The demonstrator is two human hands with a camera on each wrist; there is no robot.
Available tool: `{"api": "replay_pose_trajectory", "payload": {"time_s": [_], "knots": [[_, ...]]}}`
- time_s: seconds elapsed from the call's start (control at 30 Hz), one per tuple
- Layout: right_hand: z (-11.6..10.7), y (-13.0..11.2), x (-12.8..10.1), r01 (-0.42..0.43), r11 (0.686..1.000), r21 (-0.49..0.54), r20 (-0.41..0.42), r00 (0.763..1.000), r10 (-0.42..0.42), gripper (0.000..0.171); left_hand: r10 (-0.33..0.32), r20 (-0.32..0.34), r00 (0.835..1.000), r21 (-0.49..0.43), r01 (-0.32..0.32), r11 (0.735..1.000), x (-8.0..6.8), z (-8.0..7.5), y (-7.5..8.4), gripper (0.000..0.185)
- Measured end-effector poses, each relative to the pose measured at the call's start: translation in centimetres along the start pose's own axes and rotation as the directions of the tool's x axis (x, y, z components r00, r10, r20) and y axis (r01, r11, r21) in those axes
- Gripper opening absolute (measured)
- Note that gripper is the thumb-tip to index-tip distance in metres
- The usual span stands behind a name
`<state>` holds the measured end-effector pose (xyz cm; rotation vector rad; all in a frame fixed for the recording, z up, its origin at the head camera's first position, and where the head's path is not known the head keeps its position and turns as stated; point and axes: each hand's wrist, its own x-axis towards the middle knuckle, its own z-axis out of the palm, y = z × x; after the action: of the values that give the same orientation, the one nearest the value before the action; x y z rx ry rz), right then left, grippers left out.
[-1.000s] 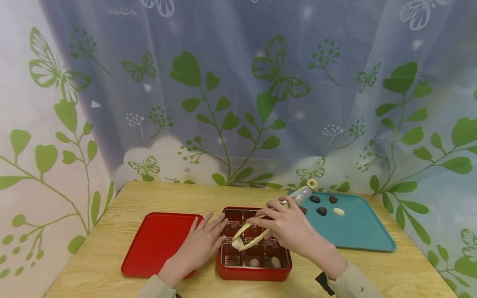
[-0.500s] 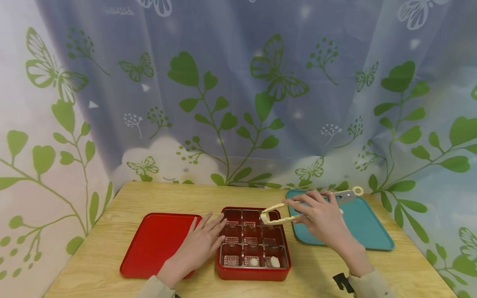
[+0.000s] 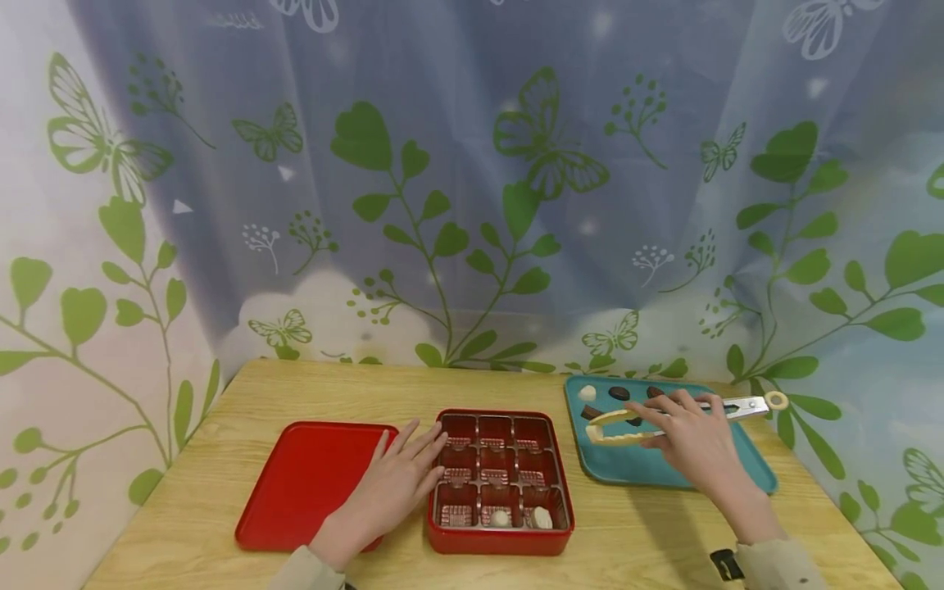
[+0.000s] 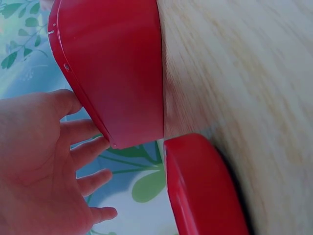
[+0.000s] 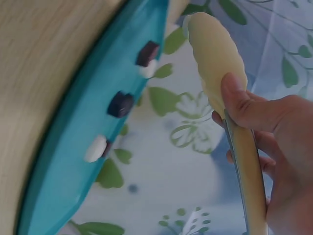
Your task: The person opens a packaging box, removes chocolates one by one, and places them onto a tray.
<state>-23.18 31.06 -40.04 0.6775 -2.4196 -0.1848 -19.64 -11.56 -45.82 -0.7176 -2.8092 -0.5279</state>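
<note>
Swung away from the red compartment box (image 3: 501, 483) since a second ago, the right hand (image 3: 689, 442) now carries the cream-tipped tongs (image 3: 634, 426) over the teal tray (image 3: 664, 475), where dark and pale chocolates (image 3: 619, 393) lie scattered near the far edge. Its fingers and thumb are curled round the tongs' arms, and the tong tips stand somewhat apart, empty, close to a dark piece. The left hand (image 3: 394, 487) has not moved: it lies flat, fingers straight and spread, across the red lid (image 3: 295, 483) with its fingertips at the box's left wall.

To do this pick cleanly, the tips should probably be lowered astride a single chocolate, clear of its neighbours, and closed gently enough not to mark or flick it; the left hand does well to keep the box from sliding.

Two pale pieces (image 3: 542, 518) sit in the box's near row, middle and right compartments. Whether the tips already touch a chocolate cannot be told, since the tong arms cover part of the dark piece beneath them. The right wrist view shows only one tong arm (image 5: 215, 54) and the thumb; the left wrist view shows the lid (image 4: 117, 68) and box (image 4: 200, 191) from the side, nothing of what the box holds.
</note>
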Motion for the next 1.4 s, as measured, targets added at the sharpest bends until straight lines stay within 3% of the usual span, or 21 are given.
{"api": "replay_pose_trajectory", "payload": {"time_s": [0.47,0.83,1.0,1.2,1.4], "knots": [[1.5,0.7,-1.4,-0.007,0.999,-0.049,0.154,0.988,0.014,0.066,0.007,-0.005,1.0,-0.005,-0.007,1.0,0.0,0.2,-0.1,0.049],[-0.3,0.2,-1.0,0.011,1.0,-0.006,0.027,1.0,-0.01,0.085,0.0,0.0,1.0,0.003,0.0,1.0,0.0,0.1,-0.1,0.049],[-1.8,-1.3,-0.1,-0.006,0.997,0.076,0.041,0.999,0.003,0.074,-0.002,0.002,1.0,0.002,0.002,1.0,0.0,0.0,0.0,0.049],[-3.6,-3.4,1.0,0.099,0.985,0.142,0.05,0.993,-0.107,0.077,-0.002,0.007,1.0,-0.008,0.002,1.0,0.0,0.0,0.0,0.049],[-5.0,-5.5,2.4,0.257,0.947,0.191,-0.003,0.965,-0.262,0.076,-0.006,0.011,1.0,-0.024,0.006,1.0,-0.1,-0.3,0.1,0.049]]}}
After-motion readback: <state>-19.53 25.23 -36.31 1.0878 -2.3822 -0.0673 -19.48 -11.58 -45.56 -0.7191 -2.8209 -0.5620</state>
